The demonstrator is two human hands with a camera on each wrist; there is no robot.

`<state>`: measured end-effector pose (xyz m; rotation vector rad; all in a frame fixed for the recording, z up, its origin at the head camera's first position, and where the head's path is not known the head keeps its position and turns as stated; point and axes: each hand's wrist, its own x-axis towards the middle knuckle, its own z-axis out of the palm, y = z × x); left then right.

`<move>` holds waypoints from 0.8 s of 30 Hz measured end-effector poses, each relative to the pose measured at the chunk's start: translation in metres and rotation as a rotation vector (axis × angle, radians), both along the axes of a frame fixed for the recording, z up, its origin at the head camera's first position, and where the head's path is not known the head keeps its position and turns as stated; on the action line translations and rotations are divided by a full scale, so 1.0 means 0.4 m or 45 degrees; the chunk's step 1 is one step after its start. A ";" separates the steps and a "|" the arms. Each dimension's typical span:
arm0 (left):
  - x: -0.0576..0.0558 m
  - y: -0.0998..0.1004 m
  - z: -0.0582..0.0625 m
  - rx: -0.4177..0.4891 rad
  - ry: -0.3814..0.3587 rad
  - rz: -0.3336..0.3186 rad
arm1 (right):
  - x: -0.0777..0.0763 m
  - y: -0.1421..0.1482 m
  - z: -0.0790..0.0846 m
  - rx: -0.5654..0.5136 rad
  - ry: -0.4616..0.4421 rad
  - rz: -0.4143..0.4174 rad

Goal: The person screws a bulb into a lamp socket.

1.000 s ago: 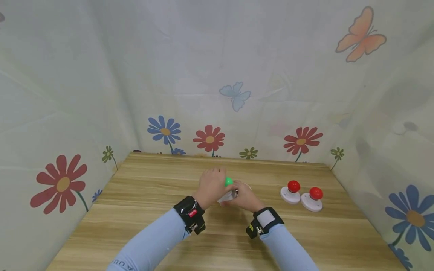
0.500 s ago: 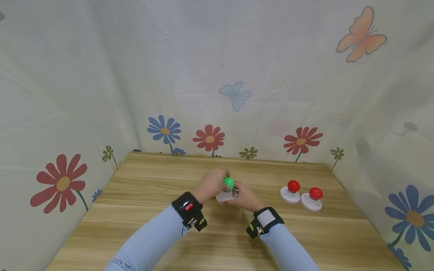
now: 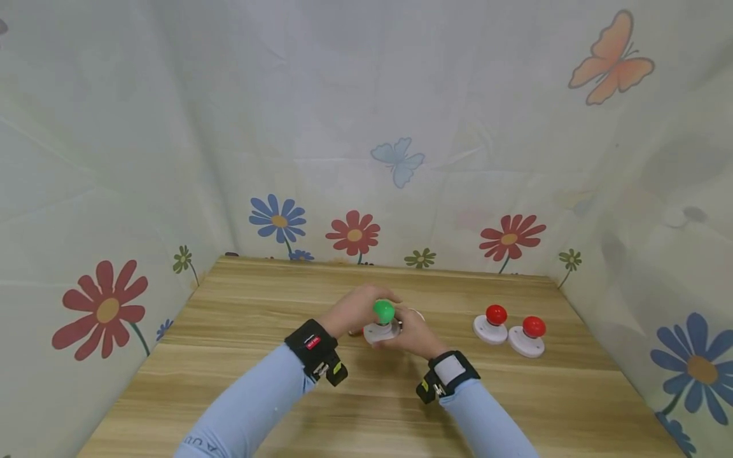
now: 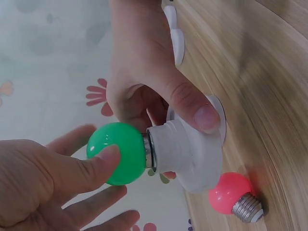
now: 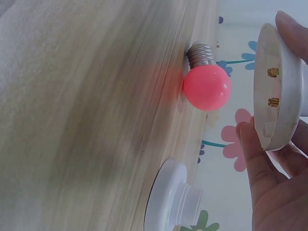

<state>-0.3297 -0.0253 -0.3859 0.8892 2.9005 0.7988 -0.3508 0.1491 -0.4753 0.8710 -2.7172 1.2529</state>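
Observation:
My left hand (image 3: 356, 310) pinches a green light bulb (image 4: 118, 153) between thumb and index finger, its other fingers spread out. The bulb's metal cap goes into the mouth of a white lamp holder (image 4: 185, 154), with a narrow band of metal showing. My right hand (image 3: 415, 334) grips this holder by its round base, thumb on one side and fingers on the other. In the right wrist view the underside of the base, with two brass terminals, shows. A red bulb (image 5: 207, 86) lies loose on the table close by, its screw cap bare.
A second white lamp holder (image 5: 168, 197) stands on the table beside my right hand, mostly hidden in the head view. Farther right are two white holders with red bulbs, one (image 3: 495, 316) left of the other (image 3: 534, 328). A flowered curtain (image 3: 321, 159) surrounds the wooden table (image 3: 275, 394).
My left hand has turned around the green bulb, its fingers uncovering more of it, and its wrist has shifted slightly left. The holder looks more upright; my right hand stays in place.

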 end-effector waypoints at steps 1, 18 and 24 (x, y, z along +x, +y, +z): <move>-0.002 -0.002 -0.001 -0.004 0.000 -0.020 | 0.001 0.000 0.001 0.003 -0.004 -0.002; 0.037 0.026 -0.007 -0.288 0.236 0.296 | 0.005 -0.004 0.003 0.023 -0.033 0.007; 0.043 0.029 -0.011 -0.337 0.297 0.322 | 0.009 -0.005 0.003 0.013 -0.029 0.010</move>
